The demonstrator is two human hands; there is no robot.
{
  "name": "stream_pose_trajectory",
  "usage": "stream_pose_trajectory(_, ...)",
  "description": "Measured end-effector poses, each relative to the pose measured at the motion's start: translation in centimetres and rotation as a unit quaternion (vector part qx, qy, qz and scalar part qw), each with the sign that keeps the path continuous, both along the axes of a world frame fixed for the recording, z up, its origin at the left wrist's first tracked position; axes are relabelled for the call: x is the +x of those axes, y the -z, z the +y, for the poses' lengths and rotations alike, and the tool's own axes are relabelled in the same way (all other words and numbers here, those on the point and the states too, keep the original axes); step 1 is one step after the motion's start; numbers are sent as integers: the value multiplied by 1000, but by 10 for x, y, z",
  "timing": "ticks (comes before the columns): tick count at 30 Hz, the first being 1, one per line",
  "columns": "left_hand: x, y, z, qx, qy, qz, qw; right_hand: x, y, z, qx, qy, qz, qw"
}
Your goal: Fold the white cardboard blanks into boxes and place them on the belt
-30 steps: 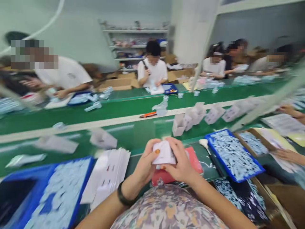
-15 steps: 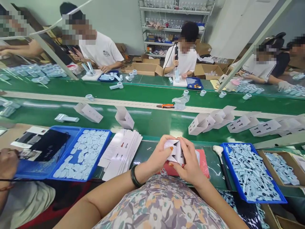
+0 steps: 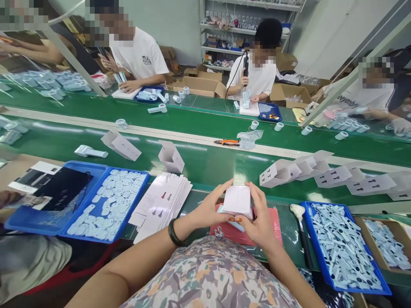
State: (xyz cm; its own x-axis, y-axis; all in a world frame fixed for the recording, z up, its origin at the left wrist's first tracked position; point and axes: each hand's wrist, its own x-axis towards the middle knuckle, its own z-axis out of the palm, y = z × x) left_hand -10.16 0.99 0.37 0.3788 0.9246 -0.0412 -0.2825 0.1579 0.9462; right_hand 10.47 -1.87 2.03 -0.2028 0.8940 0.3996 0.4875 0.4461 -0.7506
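Observation:
A small white cardboard box (image 3: 236, 200) is between my two hands, its end flaps folded flat toward me. My left hand (image 3: 213, 208) grips its left side, with the thumb at the lower front edge. On the opposite side, my right hand (image 3: 259, 210) holds it, and both thumbs meet at the bottom edge. Beneath the box lies a red plastic bubble-wrap pad (image 3: 272, 224), with a light-blue piece partly showing on it. To the left is a stack of flat printed cartons (image 3: 160, 205). A black-handled mallet (image 3: 303, 237) lies to the right.
Blue trays of light-blue parts stand at left (image 3: 111, 205) and right (image 3: 346, 244). Opened white boxes (image 3: 171, 157) stand on the green conveyor belt (image 3: 212, 160). Orange-handled pliers (image 3: 227, 142) lie beyond. Co-workers (image 3: 253, 72) sit across the line.
The box end that showed open, angled flaps is now closed flat. My left thumb has moved from those flaps down to the lower edge. The view has shifted slightly.

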Motion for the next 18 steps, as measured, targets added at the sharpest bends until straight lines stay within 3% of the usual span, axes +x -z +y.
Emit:
stream_pose_trajectory(3, -5, 21, 23, -45, -170, -47, 983, -12, 9, -2, -29, 18, 39, 999)
stream_pose_trajectory(5, -5, 35, 37, -114, -262, -149, 947, -24, 25, -1, -127, 51, 126, 983)
stream_pose_trajectory(6, -4, 41, 43, -154, -281, -196, 927, -29, 34, 2, -198, 69, 181, 961)
stream_pose_trajectory(8, 2, 52, 48, -223, -278, -259, 898, -39, 52, 17, -314, 113, 292, 897)
stream_pose_trajectory(10, 13, 60, 48, -280, -256, -286, 880, -44, 65, 40, -335, 152, 375, 851)
stream_pose_trajectory(15, 49, 78, 58, -386, -228, -309, 839, -45, 80, 95, -248, 177, 438, 846)
stream_pose_trajectory(18, 61, 87, 76, -387, -204, -273, 857, -42, 94, 118, -223, 202, 423, 855)
